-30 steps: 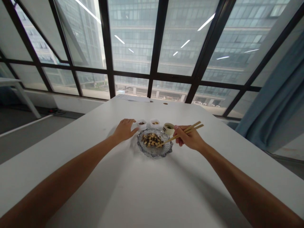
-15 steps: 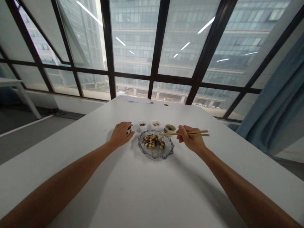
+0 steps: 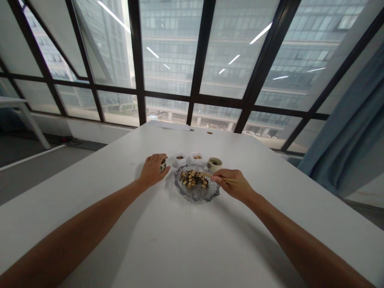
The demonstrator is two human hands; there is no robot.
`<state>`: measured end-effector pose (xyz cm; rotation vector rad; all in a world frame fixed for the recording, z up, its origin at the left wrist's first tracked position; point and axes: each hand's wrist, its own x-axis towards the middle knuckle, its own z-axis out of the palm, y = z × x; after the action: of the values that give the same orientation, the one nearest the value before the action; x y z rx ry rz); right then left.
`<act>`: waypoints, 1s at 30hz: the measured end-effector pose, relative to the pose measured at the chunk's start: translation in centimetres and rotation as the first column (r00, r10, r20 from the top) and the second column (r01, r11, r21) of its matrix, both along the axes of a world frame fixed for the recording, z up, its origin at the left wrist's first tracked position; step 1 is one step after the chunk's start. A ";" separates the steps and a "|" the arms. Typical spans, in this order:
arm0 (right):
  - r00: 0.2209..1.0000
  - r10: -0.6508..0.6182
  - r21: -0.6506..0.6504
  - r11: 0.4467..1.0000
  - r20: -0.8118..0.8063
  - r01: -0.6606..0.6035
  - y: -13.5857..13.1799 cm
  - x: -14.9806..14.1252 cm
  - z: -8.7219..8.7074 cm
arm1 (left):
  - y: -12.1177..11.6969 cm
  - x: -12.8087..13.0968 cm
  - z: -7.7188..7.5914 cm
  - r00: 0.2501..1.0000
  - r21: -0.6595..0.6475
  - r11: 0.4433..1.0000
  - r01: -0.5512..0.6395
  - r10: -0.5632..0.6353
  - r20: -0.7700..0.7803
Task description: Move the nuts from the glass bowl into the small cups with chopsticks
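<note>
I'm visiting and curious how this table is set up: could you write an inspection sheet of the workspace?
Surface: white table.
Things: glass dish with what look like nuts and seeds; two white cups and a larger pale cup beyond.
Clutter: papers and a brown disc at the far end.
Hands: left hand curled around a lettered cup; right hand holding chopsticks over the dish.
Cables: possible dark cord on the left floor.
Surroundings: windows, blue curtain.

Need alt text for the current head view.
A person's right hand holds chopsticks at a clear glass dish of pale and dark pieces, while the left hand curls around a small lettered cup. Two white cups and another lettered cup stand behind the dish on a white table, before large windows.
</note>
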<state>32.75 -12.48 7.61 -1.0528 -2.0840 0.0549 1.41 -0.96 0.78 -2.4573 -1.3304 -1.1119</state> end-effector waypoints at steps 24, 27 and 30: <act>0.456 -0.298 -0.379 0.921 -0.839 -0.095 1.7 1.0 1.3 | 1.8 -0.5 -1.5 0.937 -0.148 0.985 -0.093 0.136 0.322; 0.484 -0.236 -0.329 0.937 -0.843 -0.116 1.3 0.5 1.3 | 1.6 -0.5 -1.5 0.950 -0.065 0.997 -0.042 0.060 0.306; 0.521 -0.189 -0.294 0.947 -0.833 -0.126 0.8 -0.2 1.4 | 1.4 -0.4 -1.4 0.969 -0.003 1.000 -0.005 0.006 0.247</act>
<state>32.57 -11.72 8.98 -0.9533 -1.1269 0.7799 0.97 0.39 -0.65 -2.3759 -1.4005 -1.4554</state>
